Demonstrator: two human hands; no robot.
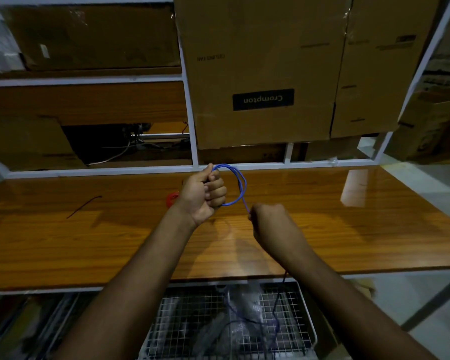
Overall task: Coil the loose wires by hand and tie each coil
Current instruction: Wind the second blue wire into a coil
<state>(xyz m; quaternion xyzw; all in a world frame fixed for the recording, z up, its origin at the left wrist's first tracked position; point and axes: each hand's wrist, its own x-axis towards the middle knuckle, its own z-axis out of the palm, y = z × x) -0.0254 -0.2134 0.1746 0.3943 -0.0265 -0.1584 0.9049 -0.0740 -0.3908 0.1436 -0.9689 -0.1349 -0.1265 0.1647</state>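
Note:
My left hand point(204, 193) is fisted around a small coil of blue wire point(238, 181), held upright above the wooden table point(348, 229). The coil's loops stick out to the right of the fist. My right hand point(266, 219) pinches the same wire just below the coil. From that hand the wire's loose tail point(279, 297) drops over the table's front edge toward the floor. A red coil point(171, 198) lies on the table, partly hidden behind my left wrist. A short dark tie point(85, 206) lies on the table at the left.
A wire-mesh basket point(304, 307) holding plastic bags and more wire stands under the table's front edge. Cardboard boxes point(265, 74) fill the white metal shelving point(192, 141) behind the table. More cables lie in a dark gap at the back left.

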